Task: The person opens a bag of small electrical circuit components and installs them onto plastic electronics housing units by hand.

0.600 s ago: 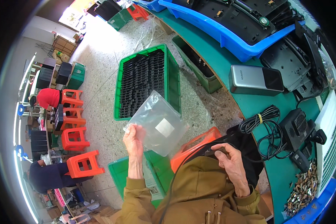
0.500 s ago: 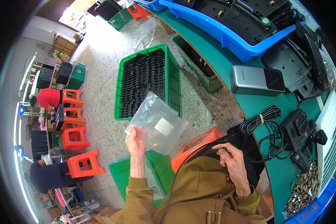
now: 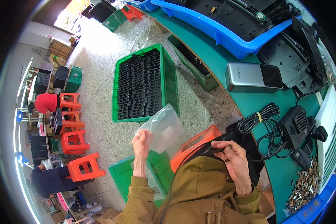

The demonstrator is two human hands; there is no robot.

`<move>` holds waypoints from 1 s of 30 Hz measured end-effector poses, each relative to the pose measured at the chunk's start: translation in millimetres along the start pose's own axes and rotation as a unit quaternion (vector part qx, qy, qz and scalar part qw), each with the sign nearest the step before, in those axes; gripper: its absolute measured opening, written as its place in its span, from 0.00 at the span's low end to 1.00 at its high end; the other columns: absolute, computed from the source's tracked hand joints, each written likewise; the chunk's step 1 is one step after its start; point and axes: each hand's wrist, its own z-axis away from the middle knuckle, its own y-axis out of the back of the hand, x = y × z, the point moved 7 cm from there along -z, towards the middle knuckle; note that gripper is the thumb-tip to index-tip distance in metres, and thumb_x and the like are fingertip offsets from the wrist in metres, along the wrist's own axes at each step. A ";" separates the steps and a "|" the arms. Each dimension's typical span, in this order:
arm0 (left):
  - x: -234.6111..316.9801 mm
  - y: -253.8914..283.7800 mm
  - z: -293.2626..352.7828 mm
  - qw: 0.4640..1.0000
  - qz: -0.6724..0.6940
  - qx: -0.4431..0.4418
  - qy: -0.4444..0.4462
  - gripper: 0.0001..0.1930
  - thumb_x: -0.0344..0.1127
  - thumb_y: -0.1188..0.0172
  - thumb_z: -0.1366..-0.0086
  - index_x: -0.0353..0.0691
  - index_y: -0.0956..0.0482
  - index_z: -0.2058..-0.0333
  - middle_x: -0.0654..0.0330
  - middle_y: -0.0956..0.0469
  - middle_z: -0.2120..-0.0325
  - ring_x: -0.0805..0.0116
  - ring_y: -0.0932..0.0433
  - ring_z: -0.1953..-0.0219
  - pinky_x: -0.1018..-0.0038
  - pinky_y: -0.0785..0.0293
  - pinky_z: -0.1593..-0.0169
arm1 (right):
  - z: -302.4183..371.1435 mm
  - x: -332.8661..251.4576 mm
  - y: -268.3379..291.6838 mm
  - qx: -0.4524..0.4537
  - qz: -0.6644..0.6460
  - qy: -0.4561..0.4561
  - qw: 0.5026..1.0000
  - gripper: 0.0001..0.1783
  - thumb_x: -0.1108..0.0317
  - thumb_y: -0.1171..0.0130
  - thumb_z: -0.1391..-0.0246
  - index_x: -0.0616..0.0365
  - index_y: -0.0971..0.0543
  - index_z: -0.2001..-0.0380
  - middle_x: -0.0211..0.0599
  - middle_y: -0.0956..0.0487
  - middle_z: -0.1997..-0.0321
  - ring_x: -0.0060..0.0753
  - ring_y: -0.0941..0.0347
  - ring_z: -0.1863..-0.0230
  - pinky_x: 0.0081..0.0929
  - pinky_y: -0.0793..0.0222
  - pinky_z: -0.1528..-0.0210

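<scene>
My left hand (image 3: 141, 143) grips a clear plastic bag (image 3: 161, 122) by its near left edge. A pale square label shows on the bag, which hangs in front of a green crate (image 3: 171, 80) packed with rows of black plastic parts. Over my lap, my right hand (image 3: 233, 158) is closed, thumb against curled fingers. Whatever is between those fingertips, if anything, is too small or hidden to make out. A black cable (image 3: 183, 161) runs across my lap, up close to the right fingertips.
On the green table (image 3: 246, 106) to my right are a silver-grey box (image 3: 250, 76), a coiled black cable (image 3: 270, 117), a black adapter (image 3: 295, 121) and small metal pieces (image 3: 304, 188). A blue tray (image 3: 227, 37) holds black panels. Red stools (image 3: 86, 167) and two people are at left.
My left hand has shifted slightly right and down, turning the bag so its label tilts away. My right index finger, extended before, has curled in toward the thumb.
</scene>
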 end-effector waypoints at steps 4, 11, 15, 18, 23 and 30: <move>-27.4 10.2 -4.0 0.974 -0.166 0.140 0.061 0.13 0.34 0.40 0.37 0.35 0.23 0.55 0.66 0.22 0.68 0.77 0.26 0.64 0.78 0.31 0.59 | 1.1 0.7 -0.7 -0.010 -0.064 -0.009 0.998 0.14 0.59 0.48 0.38 0.61 0.25 0.63 0.42 0.21 0.61 0.35 0.23 0.56 0.30 0.27 0.52; -109.6 52.9 6.7 0.948 -0.295 0.090 0.078 0.25 0.40 0.37 0.42 0.46 0.28 0.46 0.70 0.26 0.66 0.77 0.31 0.66 0.69 0.36 0.63 | 15.4 2.5 7.1 0.021 -0.084 -0.025 0.996 0.13 0.59 0.49 0.36 0.59 0.24 0.63 0.24 0.34 0.80 0.16 0.39 0.79 0.17 0.46 0.77; -136.1 23.4 30.1 0.941 -0.298 0.033 0.158 0.25 0.38 0.39 0.41 0.45 0.29 0.45 0.67 0.23 0.63 0.74 0.27 0.61 0.69 0.35 0.60 | 26.1 7.5 2.5 -0.011 0.033 -0.093 0.995 0.14 0.61 0.49 0.35 0.61 0.25 0.64 0.21 0.39 0.83 0.13 0.50 0.82 0.15 0.55 0.80; -144.3 5.5 39.1 0.931 -0.308 -0.014 0.194 0.25 0.38 0.39 0.41 0.46 0.30 0.44 0.65 0.21 0.60 0.73 0.26 0.58 0.69 0.35 0.58 | 39.6 4.6 0.6 -0.026 0.063 -0.082 0.994 0.13 0.64 0.49 0.36 0.66 0.25 0.64 0.21 0.40 0.84 0.12 0.51 0.84 0.16 0.59 0.83; -137.8 -42.5 46.2 0.939 -0.284 -0.054 0.185 0.21 0.34 0.41 0.40 0.40 0.28 0.46 0.62 0.19 0.63 0.73 0.24 0.61 0.76 0.33 0.60 | 96.9 -1.4 64.1 0.175 0.081 -0.048 0.980 0.09 0.72 0.52 0.39 0.65 0.23 0.67 0.22 0.37 0.85 0.12 0.47 0.84 0.16 0.55 0.82; -74.7 -134.9 35.9 0.966 -0.230 -0.122 0.008 0.13 0.25 0.45 0.37 0.33 0.23 0.54 0.61 0.19 0.67 0.77 0.25 0.66 0.81 0.32 0.63 | 216.4 25.3 139.2 0.556 0.173 -0.008 0.813 0.13 0.62 0.51 0.37 0.61 0.25 0.67 0.21 0.41 0.84 0.12 0.48 0.83 0.17 0.54 0.81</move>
